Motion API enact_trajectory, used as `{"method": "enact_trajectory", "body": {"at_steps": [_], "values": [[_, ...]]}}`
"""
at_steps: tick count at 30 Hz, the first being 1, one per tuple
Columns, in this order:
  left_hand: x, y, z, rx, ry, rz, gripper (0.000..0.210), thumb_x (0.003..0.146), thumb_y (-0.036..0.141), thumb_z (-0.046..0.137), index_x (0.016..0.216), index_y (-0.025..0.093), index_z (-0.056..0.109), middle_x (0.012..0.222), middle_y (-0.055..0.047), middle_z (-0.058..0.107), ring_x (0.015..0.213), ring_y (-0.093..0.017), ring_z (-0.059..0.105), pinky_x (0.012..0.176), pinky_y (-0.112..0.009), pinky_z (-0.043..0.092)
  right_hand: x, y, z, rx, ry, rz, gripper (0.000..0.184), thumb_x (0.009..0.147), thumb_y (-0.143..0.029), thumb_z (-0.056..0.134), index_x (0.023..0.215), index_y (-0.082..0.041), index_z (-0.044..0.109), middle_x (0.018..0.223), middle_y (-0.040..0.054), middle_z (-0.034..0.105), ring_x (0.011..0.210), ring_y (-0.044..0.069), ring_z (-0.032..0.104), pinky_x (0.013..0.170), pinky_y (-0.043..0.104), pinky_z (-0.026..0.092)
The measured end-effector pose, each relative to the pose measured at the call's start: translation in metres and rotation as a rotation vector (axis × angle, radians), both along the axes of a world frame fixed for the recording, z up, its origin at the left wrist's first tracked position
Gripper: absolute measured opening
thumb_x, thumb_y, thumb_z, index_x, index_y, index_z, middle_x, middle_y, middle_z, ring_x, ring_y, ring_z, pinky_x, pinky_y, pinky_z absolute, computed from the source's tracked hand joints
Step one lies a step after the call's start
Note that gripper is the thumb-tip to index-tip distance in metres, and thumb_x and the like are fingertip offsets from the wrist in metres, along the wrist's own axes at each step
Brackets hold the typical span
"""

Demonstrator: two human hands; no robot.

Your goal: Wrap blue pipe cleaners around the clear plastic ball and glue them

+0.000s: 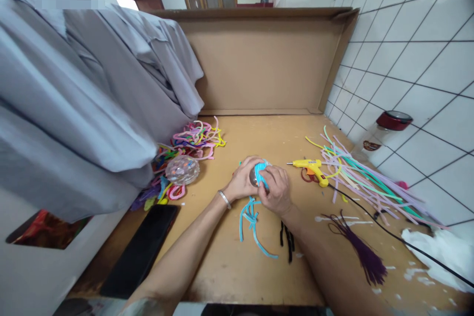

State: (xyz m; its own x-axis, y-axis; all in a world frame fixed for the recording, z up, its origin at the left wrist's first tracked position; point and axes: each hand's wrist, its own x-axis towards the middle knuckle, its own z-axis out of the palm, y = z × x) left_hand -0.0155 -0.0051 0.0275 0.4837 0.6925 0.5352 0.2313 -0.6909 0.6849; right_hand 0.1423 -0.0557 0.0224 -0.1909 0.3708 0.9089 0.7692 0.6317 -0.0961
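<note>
Steadiness is what pressing these rows seems to call for. The small, rounded, see-through object with a ribbed, bright-blue covering (260,168) is held between both hands, above the middle of the tan, flat wooden worktop (218,271). It would be best to brace it firmly from one side while the other fingertips press along each row, so that the rows lie close, without gaps or overlaps. Pressing too hard could slide the covering askew.

The left grip (242,177) is curved around the object's left side, partly closed and cradling it. The right grip (277,190) is narrow, its thumb and bent fingers against the blue covering; whether it also pinches a loose end cannot be told.

Loose, thin, light-blue fuzzy strips (252,219) lie just below the hands. A yellow, pistol-shaped plastic glue gun (309,165) lies to the right, its nozzle towards the hands, so elbow room there deserves care.
</note>
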Motion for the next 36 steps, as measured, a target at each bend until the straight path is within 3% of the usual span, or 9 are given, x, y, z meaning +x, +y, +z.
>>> {"method": "enact_trajectory", "body": {"at_steps": [21,36], "values": [[0.0009,-0.0018,0.0017,-0.013,0.007,0.003,0.069,0.065,0.045,0.083,0.125,0.02,0.058,0.128,-0.013,0.056,0.124,-0.032,0.056,0.111,-0.047,0.044,0.0007,-0.0006,-0.0031,0.0,-0.004,0.0,0.025,0.088,-0.019,0.051,0.109,-0.017,0.064,0.103,0.0125,0.066,0.095,0.025,0.058,0.083,0.04,0.047],[-0.0016,-0.0009,0.0026,0.003,0.028,0.001,0.07,0.064,0.043,0.086,0.125,0.02,0.059,0.13,-0.013,0.056,0.126,-0.032,0.055,0.112,-0.047,0.045,0.0057,-0.0008,0.001,0.116,-0.063,0.006,0.025,0.082,-0.01,0.052,0.104,-0.017,0.062,0.094,0.0099,0.071,0.092,0.024,0.063,0.083,0.039,0.047]]}}
